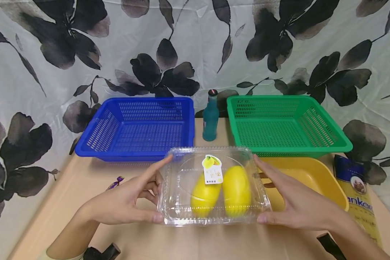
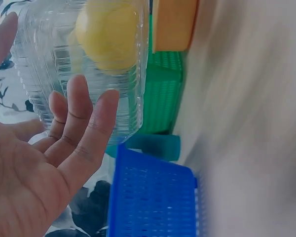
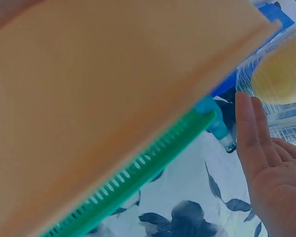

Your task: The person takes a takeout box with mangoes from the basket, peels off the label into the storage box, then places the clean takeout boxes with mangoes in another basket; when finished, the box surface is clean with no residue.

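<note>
A clear plastic clamshell box point(image 1: 173, 196) is held level between the two hands above the table. Two yellow mangoes point(image 1: 236, 189) lie in its right half, under a white label with a fruit picture. The left hand point(image 1: 126, 202) grips the box's left side, thumb at the near corner and index finger at the far corner; its other fingers bend beside the wall. On the opposite side the right hand point(image 1: 299, 202) holds the box, thumb near and index finger far. In the right wrist view the right fingertips point(image 3: 245, 106) reach the box wall.
Behind the box stand a blue basket point(image 1: 134, 153), a teal bottle point(image 1: 210, 121) and a green basket point(image 1: 292, 148). A yellow tray point(image 1: 325, 177) and a blue-and-yellow packet point(image 1: 357, 198) lie at the right. A purple-wrapped candy point(image 1: 115, 183) sits behind the left hand.
</note>
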Demonstrator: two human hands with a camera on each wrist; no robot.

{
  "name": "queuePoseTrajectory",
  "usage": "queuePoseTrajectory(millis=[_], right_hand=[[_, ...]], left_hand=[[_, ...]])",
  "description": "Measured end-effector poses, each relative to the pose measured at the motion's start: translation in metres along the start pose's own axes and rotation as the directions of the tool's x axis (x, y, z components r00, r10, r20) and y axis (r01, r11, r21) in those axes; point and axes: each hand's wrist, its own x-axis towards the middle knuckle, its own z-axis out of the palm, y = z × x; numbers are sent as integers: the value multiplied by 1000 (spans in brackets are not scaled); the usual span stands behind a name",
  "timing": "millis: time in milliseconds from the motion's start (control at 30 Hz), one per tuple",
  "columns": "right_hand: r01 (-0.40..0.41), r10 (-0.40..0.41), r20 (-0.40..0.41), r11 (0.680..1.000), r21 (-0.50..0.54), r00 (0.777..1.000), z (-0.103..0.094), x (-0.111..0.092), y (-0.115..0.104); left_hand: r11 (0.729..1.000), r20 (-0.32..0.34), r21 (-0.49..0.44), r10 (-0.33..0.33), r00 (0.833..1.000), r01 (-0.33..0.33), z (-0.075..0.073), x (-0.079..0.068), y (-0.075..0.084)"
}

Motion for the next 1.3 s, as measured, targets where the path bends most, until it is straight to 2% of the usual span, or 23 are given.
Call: queuePoseTrajectory(millis=[300, 567, 700, 867, 1000, 1067, 1200, 1300], right_hand=[[-29, 29, 8, 997, -74, 1000, 22, 1, 8], [-35, 38, 18, 986, -161, 999, 36, 6, 9], [-58, 64, 28, 982, -182, 998, 40, 7, 8], [-96, 106, 37, 974, -204, 994, 43, 10, 9], [-60, 67, 22, 974, -218, 998, 46, 10, 15], [-50, 54, 12, 973, -225, 998, 48, 9, 17], [-78, 82, 6, 967, -243, 997, 51, 10, 20], [-89, 96, 20, 968, -235, 995, 52, 12, 21]], left_hand=[[998, 24, 66, 5, 1000, -6, 2, -9, -14], [981, 6, 142, -131, 991, 128, 9, -4, -30], [971, -2, 169, -173, 985, 171, 12, -3, -37], [973, 4, 183, -143, 990, 140, 15, -1, -39], [975, 8, 198, -106, 994, 102, 17, 1, -40], [974, -1, 208, -96, 995, 94, 19, 2, -42], [961, -46, 248, -116, 992, 124, 24, 3, -45], [927, -119, 333, -141, 983, 173, 27, 1, -46]])
